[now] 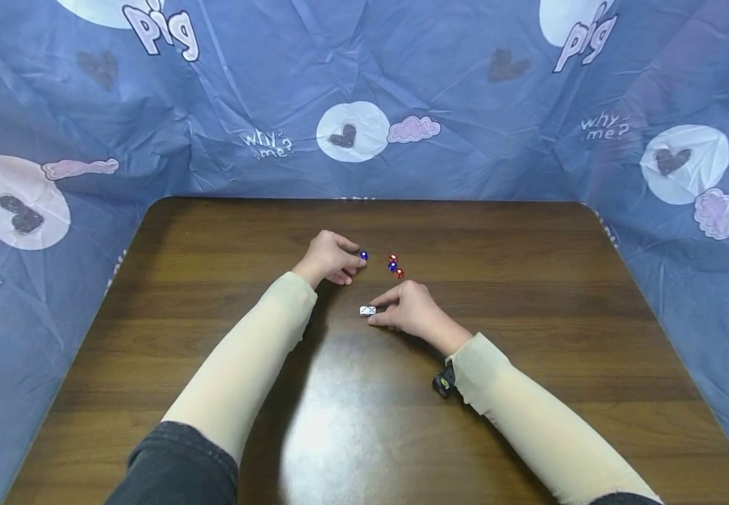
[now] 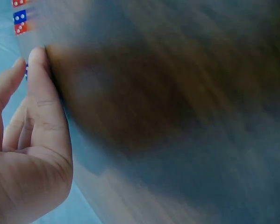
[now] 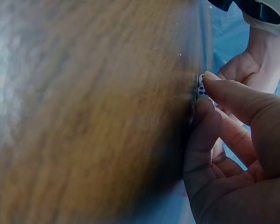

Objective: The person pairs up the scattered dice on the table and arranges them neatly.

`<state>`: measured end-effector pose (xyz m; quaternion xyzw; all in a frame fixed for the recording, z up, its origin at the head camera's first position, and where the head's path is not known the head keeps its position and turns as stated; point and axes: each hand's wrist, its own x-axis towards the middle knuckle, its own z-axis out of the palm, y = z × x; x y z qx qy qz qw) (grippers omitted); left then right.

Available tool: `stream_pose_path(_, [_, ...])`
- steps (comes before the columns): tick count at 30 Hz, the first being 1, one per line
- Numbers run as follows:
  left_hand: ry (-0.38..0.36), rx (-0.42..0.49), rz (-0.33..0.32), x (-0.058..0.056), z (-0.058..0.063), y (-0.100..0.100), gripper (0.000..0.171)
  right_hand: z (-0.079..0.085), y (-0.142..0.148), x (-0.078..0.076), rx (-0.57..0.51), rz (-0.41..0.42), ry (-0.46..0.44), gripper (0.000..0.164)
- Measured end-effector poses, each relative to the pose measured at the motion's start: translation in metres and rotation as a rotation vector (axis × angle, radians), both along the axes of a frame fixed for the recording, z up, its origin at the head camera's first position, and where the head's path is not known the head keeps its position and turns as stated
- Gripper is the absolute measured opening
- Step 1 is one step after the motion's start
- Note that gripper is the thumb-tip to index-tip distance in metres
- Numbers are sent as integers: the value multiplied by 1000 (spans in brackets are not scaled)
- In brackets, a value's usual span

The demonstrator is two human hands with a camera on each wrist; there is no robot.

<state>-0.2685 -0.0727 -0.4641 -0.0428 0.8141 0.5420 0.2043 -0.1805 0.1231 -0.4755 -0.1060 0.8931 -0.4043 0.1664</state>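
Simultaneously, both of a person's hands pinched dice over a brown table [image 1: 528, 294]. The right hand [image 1: 416, 308] gripped the white dice [image 1: 367, 311], a pair set side by side, reaching in from their right with thumb and finger. The left hand [image 1: 332, 258], beyond the white dice and to their left, grasped a blue die [image 1: 363, 256] between its fingertips; that die was almost directly beyond the white dice. Close up, little showed of either hold: the left wrist view caught only a sliver of the blue die, and in the right wrist view thumb and finger covered much of the white dice. Whether the blue die touched the table could not be told.

Beyond the white dice and to their right, two red dice [image 1: 393, 259] flanked a second blue die [image 1: 392, 266], the group clipped by the edge of the left wrist view. The right hand partly blocked the left hand behind the white dice in its own wrist view. Nearer the person than the white dice, a dark gadget [image 1: 444, 382] showed at the right sleeve [image 1: 547, 414]. A blue cloth [image 1: 452, 70] hung beyond the white dice, its lettering creased and cut off at the top.
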Motion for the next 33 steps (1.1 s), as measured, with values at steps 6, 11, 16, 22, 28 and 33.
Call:
stream_pose_path(6, [-18, 8, 13, -3, -2, 1, 29, -1, 0, 0, 12, 9, 29, 25])
stream_pose_path(11, [-20, -8, 16, -4, -2, 4, 27, -2, 0, -1, 10, 12, 33, 25])
stream_pose_path(16, [-8, -49, 23, -4, -2, 8, 22, -1, 1, -1, 2, 14, 27, 25])
stream_pose_path(22, [10, -68, 42, -3, -3, 10, 15, -1, 1, 0, 0, 11, 21, 24])
stream_pose_path(28, [4, -67, 2, 1, -3, 6, 15, -1, 1, -1, 12, 21, 16, 25])
stream_pose_path(33, [6, -74, -55, 9, 0, -3, 12, 1, 2, -1, 21, 31, 16, 26])
